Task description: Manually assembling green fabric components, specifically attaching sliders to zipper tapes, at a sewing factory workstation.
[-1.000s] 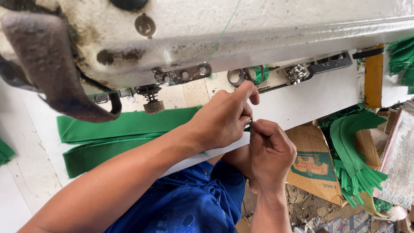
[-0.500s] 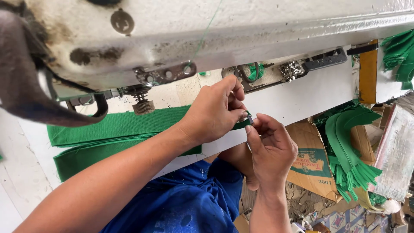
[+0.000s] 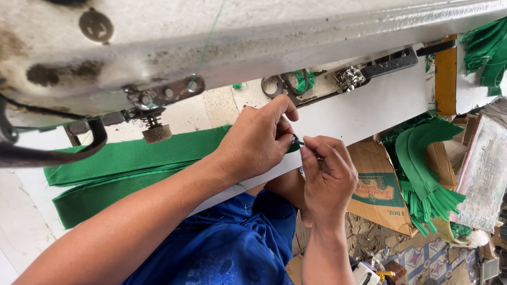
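Observation:
My left hand (image 3: 259,140) and my right hand (image 3: 327,177) meet at the front edge of the white sewing table (image 3: 369,105), fingertips pinched together on a small thin metal piece with a bit of green fabric; the piece is mostly hidden by my fingers. Long green fabric strips (image 3: 127,163) lie on the table just left of my left hand. The grimy white sewing machine (image 3: 211,47) arm fills the top of the view above both hands, with a green thread running down it. My blue clothing (image 3: 227,248) is below.
A stack of curved green fabric pieces (image 3: 422,174) hangs at the right beside a cardboard box (image 3: 380,190). More green pieces (image 3: 488,50) sit at the top right. A yellow post (image 3: 446,74) stands at the table's right end. Scraps litter the patterned floor below.
Both hands have stayed pinched together at the table edge, shifting only slightly; the view has tilted so the machine arm covers more of the top.

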